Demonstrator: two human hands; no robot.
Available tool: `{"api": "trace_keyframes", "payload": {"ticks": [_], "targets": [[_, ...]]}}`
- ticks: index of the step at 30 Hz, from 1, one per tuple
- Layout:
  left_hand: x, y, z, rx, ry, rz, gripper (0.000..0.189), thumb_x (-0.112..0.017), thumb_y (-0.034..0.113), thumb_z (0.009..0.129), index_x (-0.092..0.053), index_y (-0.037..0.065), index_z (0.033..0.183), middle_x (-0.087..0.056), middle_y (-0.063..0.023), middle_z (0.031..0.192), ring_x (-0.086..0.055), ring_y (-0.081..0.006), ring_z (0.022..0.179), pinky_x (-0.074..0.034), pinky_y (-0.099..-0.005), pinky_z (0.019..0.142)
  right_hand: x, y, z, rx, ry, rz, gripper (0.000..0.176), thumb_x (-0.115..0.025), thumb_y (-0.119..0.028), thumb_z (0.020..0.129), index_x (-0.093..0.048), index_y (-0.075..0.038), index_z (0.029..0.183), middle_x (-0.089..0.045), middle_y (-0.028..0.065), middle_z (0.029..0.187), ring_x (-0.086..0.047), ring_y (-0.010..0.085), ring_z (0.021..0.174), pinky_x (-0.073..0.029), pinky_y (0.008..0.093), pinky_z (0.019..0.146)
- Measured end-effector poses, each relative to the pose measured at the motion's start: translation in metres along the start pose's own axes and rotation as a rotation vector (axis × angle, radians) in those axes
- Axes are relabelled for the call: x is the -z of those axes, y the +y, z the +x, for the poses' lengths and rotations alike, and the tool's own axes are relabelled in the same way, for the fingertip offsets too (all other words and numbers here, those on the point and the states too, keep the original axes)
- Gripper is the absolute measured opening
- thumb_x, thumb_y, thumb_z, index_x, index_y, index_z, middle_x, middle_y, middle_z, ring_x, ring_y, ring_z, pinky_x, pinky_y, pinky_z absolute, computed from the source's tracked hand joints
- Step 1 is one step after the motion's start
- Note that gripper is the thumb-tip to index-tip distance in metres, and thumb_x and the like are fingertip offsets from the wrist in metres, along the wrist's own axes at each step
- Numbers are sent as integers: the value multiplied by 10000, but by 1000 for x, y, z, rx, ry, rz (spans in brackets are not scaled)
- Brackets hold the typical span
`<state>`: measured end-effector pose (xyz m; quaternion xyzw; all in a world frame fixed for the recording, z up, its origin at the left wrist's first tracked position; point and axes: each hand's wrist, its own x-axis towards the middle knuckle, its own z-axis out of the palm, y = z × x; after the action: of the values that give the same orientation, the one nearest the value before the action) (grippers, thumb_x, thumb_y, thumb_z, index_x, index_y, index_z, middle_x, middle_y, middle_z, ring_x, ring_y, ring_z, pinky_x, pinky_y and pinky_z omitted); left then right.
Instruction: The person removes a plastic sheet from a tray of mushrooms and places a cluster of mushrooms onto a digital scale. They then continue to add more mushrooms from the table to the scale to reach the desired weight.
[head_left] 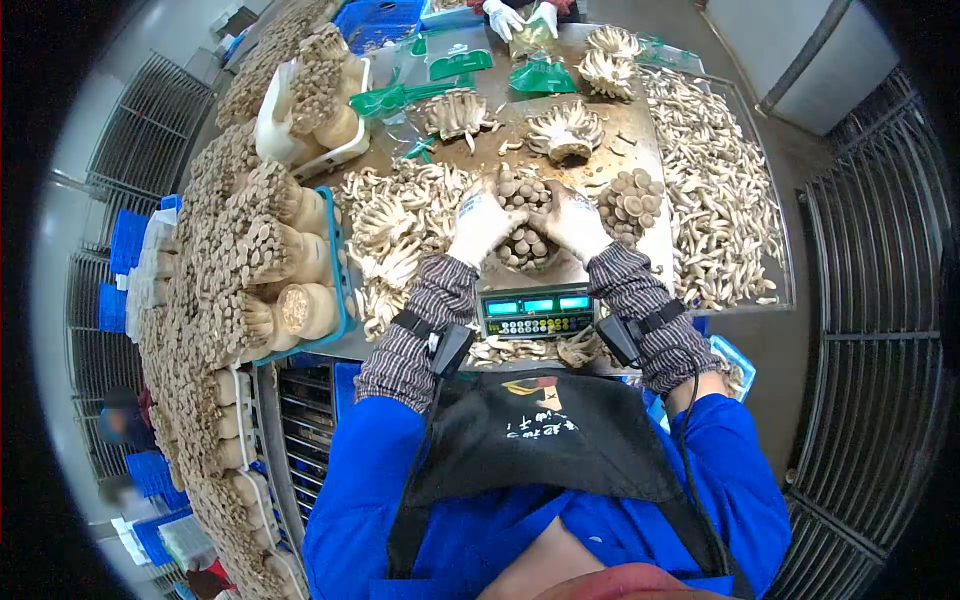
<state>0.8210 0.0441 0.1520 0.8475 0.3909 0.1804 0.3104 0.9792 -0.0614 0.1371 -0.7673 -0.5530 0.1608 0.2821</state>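
Note:
My left hand [481, 225] and my right hand [574, 222], both in white gloves, curl in from either side around a cluster of brown-capped mushrooms [527, 247]. Their thumbs nearly meet across it. Just beyond the thumbs shows another bunch of round caps [523, 190], between the fingers. A digital scale [538, 314] with lit displays stands on my side of the hands. Right of my right hand lies a further mushroom cluster [630, 205]. Pale loose mushrooms [395, 235] are heaped beside my left hand.
Across the table [480, 160], a person's gloved hands [520, 18] hold a clear bag. Green-printed bags [455, 65] and pale mushroom clumps [565, 132] lie between us. A tray of loose mushrooms [715, 190] is at right; crates of bottled mushrooms [300, 225] line the left.

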Motion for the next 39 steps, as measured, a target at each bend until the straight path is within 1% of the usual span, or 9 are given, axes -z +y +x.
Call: {"api": "trace_keyframes", "payload": {"ticks": [13, 17, 21, 25, 28, 33, 36, 37, 39], "targets": [[9, -10, 9, 130, -101, -40, 795, -794, 299, 753, -463, -43, 1389, -680, -240, 1152, -684, -318, 1043, -546, -382, 893, -13, 0, -17, -72, 157, 146, 576, -753, -360, 814, -604, -64, 1286, -697, 206, 1092, -677, 345, 1012, -541, 423, 872], [-23, -71, 30, 73, -51, -277, 790, -780, 197, 785, -411, -86, 1424, -662, -185, 1215, -659, -221, 1068, -535, -307, 913, -13, 2, -22, -101, 215, 164, 547, -767, -354, 812, -629, -65, 1255, -698, 197, 1100, -678, 334, 1019, -538, 412, 889], [-6, -72, 23, 123, -41, -694, 480, -712, 79, 845, -529, -20, 1276, -688, -68, 1122, -657, -123, 972, -546, -253, 828, -19, 26, -30, -155, 189, 281, 578, -795, -330, 814, -606, -33, 1272, -670, 194, 1183, -653, 316, 1092, -516, 381, 947], [14, -90, 23, 202, -196, -966, 390, -676, 78, 899, -542, 58, 1265, -666, -28, 1066, -644, -99, 838, -557, -237, 678, -23, 53, -48, -171, 344, 631, 601, -780, -208, 852, -534, 12, 1354, -614, 176, 1269, -566, 234, 1194, -461, 332, 1018], [23, -103, 18, 238, -296, -1055, 417, -658, 119, 922, -538, 58, 1317, -656, -38, 1139, -639, -132, 956, -557, -275, 777, -34, 95, -62, -281, 292, 868, 602, -737, -227, 884, -502, 18, 1382, -607, 173, 1271, -603, 229, 1114, -510, 332, 962], [11, -87, 11, 314, -498, -1060, 585, -636, 207, 954, -427, 29, 1471, -574, -86, 1366, -557, -178, 1218, -459, -307, 1028, -45, 118, -100, -397, 317, 1606, 334, -671, -219, 935, -565, -89, 1224, -636, 21, 969, -639, 135, 759, -530, 252, 546], [-4, -82, 32, 64, -570, -794, 631, -636, 290, 968, -406, 16, 1488, -477, -125, 1490, -445, -208, 1366, -344, -329, 1142, -51, 162, -135, -547, 331, 2076, 244, -619, -246, 978, -598, -107, 1178, -648, 7, 887, -601, 122, 657, -506, 231, 530], [-6, -79, 39, 6, -585, -695, 638, -623, 329, 980, -403, 15, 1490, -473, -129, 1495, -452, -215, 1361, -339, -329, 1144, -51, 178, -146, -234, 15, 2414, 216, -608, -235, 982, -599, -113, 1160, -650, -6, 896, -622, 125, 741, -541, 289, 618], [-15, -75, 51, 83, -609, -732, 658, -604, 373, 990, -392, 7, 1495, -463, -140, 1505, -451, -230, 1365, -336, -335, 1146, -55, 189, -149, -381, 192, 2378, 194, -603, -200, 979, -597, -124, 1157, -629, -13, 865, -603, 126, 804, -547, 361, 782]]}}
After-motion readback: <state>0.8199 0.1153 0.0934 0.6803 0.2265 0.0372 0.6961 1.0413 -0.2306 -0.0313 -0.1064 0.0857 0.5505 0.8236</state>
